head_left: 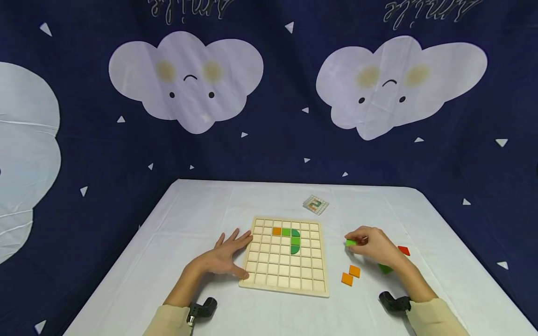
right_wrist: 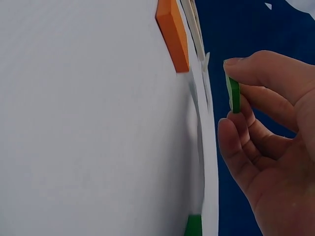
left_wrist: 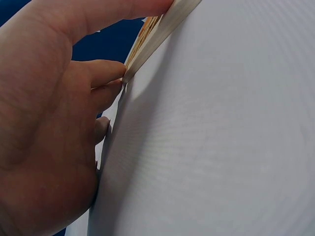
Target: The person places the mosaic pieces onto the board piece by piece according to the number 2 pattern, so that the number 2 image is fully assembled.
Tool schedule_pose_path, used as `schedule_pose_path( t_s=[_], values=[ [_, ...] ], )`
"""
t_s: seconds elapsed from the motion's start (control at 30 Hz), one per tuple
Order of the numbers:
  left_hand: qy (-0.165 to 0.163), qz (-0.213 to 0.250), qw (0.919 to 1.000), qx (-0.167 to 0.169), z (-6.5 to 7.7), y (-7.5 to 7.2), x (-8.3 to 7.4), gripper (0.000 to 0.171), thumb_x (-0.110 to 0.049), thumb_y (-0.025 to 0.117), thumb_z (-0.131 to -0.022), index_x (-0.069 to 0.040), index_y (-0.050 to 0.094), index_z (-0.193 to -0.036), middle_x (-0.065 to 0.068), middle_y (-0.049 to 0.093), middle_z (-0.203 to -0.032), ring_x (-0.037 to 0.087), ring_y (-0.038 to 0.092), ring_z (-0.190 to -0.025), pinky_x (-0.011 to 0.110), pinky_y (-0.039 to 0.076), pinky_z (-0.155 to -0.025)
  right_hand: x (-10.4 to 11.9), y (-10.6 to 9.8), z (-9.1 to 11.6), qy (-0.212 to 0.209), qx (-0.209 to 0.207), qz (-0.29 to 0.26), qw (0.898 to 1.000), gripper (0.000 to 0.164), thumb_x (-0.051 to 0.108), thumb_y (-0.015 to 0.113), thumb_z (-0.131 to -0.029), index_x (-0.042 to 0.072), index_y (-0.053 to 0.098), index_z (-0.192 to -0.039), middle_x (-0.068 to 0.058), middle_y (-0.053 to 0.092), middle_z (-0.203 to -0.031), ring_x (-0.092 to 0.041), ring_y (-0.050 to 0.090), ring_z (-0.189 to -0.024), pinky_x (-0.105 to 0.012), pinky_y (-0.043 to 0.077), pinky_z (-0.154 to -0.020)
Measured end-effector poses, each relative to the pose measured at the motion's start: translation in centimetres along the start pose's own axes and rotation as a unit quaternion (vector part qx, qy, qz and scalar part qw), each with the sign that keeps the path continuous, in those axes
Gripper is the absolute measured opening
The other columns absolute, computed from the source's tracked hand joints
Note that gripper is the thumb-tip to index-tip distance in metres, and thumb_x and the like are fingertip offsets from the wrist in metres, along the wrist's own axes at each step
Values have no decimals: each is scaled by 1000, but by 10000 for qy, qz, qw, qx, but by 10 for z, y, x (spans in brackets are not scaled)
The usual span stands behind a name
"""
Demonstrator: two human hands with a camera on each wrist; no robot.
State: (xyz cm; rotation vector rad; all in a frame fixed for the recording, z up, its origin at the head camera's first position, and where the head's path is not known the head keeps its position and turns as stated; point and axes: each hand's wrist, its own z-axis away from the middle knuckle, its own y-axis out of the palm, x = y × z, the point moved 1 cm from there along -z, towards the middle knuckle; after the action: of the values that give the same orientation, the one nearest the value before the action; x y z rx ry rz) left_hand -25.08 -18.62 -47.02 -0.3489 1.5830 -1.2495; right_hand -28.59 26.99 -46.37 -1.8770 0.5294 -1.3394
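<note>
A navy cloth (head_left: pixel 277 154) printed with pale clouds rose behind the far edge of a white-covered worktop (head_left: pixel 210 200). Closest to me, one black fitting (head_left: pixel 203 308) sat at my left wrist and a second black fitting (head_left: pixel 394 302) at my right. Two orange tiles (head_left: pixel 347 279) lay off the right edge of the wooden board (head_left: pixel 282 270), which lay flat, midway between the worktop's side edges. A dark green piece (head_left: pixel 385 269) was partly hidden by my right forearm.

My left hand (head_left: pixel 224 256) was spread, gripping nothing, thumb and index finger touching the board's left edge. A red piece (head_left: pixel 404 250) lay past my right forearm. My right hand (head_left: pixel 374 245) pinched a light green tile (head_left: pixel 350 242) between thumb and fingers, raised off the worktop, apart from the board's right edge.

On the board, a rounded green piece (head_left: pixel 295 250) and a green square (head_left: pixel 295 241) led up to a row along its far part: orange, light green, rounded dark green. Beyond the board's far right corner lay a small grid-printed card (head_left: pixel 316 204).
</note>
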Motion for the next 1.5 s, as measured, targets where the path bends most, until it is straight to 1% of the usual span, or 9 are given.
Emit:
schedule_pose_path(
  t_s=[0.2, 0.53, 0.7, 0.83, 0.97, 1.07, 1.3, 1.5],
  values=[
    [-9, -20, 10000, -1, 0, 1, 1, 107, -55, 78, -67, -17, 27, -153, -6, 15, -159, 26, -1, -145, 55, -8, -112, 6, 6, -5, -135, 104, -204, 9996, 28, 21, 80, -79, 10, 74, -104, 6, 64, -86, -15, 55, -77, -27, 50, -68],
    [0, -21, 10000, 2, -1, 1, 1, 107, -55, 78, -67, -16, 27, -153, -6, 14, -159, 26, -1, -146, 55, -8, -112, 16, 14, -15, -143, 228, -192, 9995, 27, 19, 80, -79, 10, 75, -103, 5, 63, -85, -16, 54, -75, -27, 48, -65],
    [19, -3, 10000, -1, -2, 0, 2, 107, -55, 79, -67, -16, 27, -153, -5, 15, -159, 26, -2, -145, 55, -9, -112, 19, 18, -19, -279, 255, -203, 9991, 26, 17, 79, -79, 9, 75, -103, 5, 62, -83, -16, 53, -75, -26, 48, -65],
    [-3, -11, 10000, -6, -2, 0, 2, 107, -55, 78, -67, -17, 27, -153, -6, 15, -159, 26, -1, -146, 55, -9, -112, 20, 21, -22, -433, 260, -268, 9984, 25, 16, 79, -78, 9, 75, -102, 7, 62, -82, -15, 54, -75, -25, 49, -67],
    [-19, 13, 10000, 5, -1, 0, 1, 107, -54, 79, -67, -17, 28, -153, -6, 15, -159, 26, -1, -146, 55, -9, -112, 22, 25, -25, -545, 328, -326, 9974, 26, 16, 79, -78, 8, 74, -103, 5, 61, -81, -15, 53, -74, -25, 49, -65],
    [-5, 52, 10000, 18, -1, -1, -1, 107, -54, 79, -67, -16, 28, -153, -5, 15, -159, 27, -1, -145, 55, -9, -112, 25, 27, -26, -555, 395, -376, 9970, 26, 16, 79, -78, 7, 74, -103, 4, 60, -81, -15, 52, -74, -25, 47, -63],
    [-1, 42, 10000, 15, -1, -1, 1, 108, -55, 79, -66, -16, 28, -153, -5, 15, -159, 27, -1, -145, 55, -9, -112, 32, 34, -34, -617, 448, -408, 9963, 26, 17, 79, -80, 8, 74, -103, 3, 62, -83, -16, 54, -76, -26, 49, -66],
    [-29, 48, 10000, -1, -1, -1, 1, 108, -54, 79, -66, -16, 28, -153, -5, 15, -159, 27, -1, -145, 54, -9, -112, 41, 38, -40, -586, 564, -396, 9959, 29, 20, 79, -80, 7, 74, -105, 5, 63, -85, -16, 54, -78, -26, 49, -67]
  ],
)
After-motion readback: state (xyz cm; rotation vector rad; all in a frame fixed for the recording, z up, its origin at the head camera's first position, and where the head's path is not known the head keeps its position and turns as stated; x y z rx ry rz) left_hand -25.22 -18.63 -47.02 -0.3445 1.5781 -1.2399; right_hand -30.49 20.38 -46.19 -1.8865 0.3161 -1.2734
